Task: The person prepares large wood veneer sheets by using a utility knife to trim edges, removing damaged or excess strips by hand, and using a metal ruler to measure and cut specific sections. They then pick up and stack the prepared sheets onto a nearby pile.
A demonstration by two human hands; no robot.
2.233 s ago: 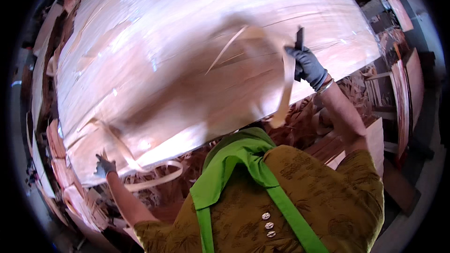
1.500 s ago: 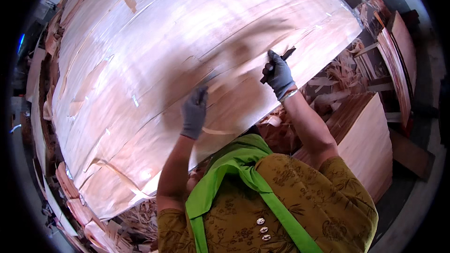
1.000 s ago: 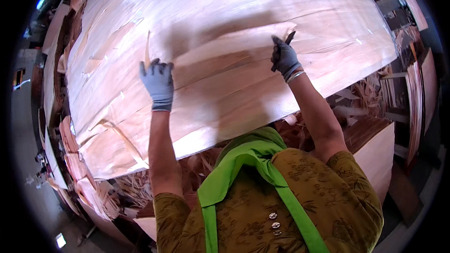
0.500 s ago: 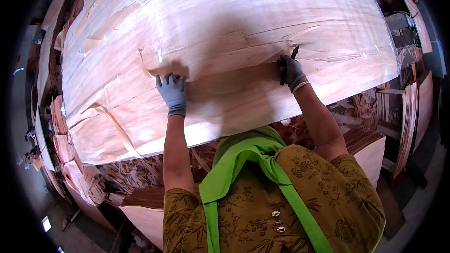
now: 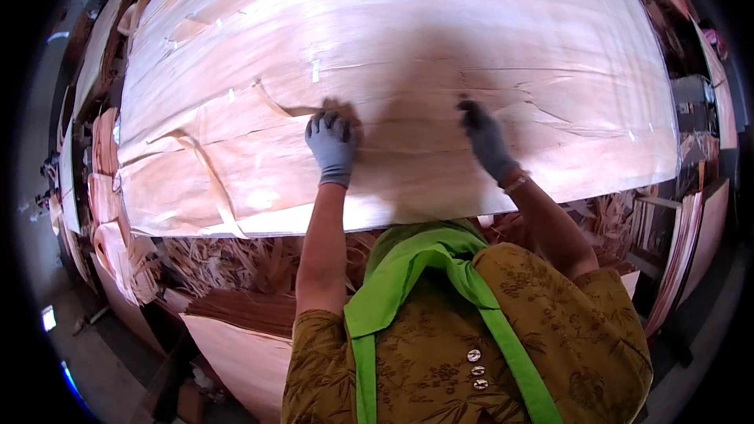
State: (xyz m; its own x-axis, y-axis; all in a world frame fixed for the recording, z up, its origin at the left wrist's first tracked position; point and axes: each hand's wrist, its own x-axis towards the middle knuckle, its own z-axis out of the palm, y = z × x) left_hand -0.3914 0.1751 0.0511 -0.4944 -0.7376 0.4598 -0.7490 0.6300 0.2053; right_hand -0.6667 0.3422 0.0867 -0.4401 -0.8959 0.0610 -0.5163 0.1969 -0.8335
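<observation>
A broad sheet of pale wood veneer (image 5: 259, 188) lies before me, with splits, lifted flaps and small pale tape pieces on it. My left hand (image 5: 331, 145), in a grey glove with dark fingertips, rests on it with bent fingers at the end of a curled veneer strip (image 5: 275, 105). My right hand (image 5: 488, 141), gloved alike, is closed low over the sheet beside a split. A small dark tip shows at its fingers, apparently the slim dark tool seen earlier; the rest is hidden. Another loose strip (image 5: 210, 173) hangs toward the near edge.
Veneer scraps (image 5: 236, 267) are heaped under the near edge. A stack of veneer sheets (image 5: 236, 338) stands at lower left, upright boards (image 5: 683, 243) at right. More rough-edged sheets (image 5: 104, 149) flank the left side.
The view has shifted, so the sheet sits farther right. My left hand has moved right with the strip's end. My right hand has turned, and the dark tool is now mostly hidden.
</observation>
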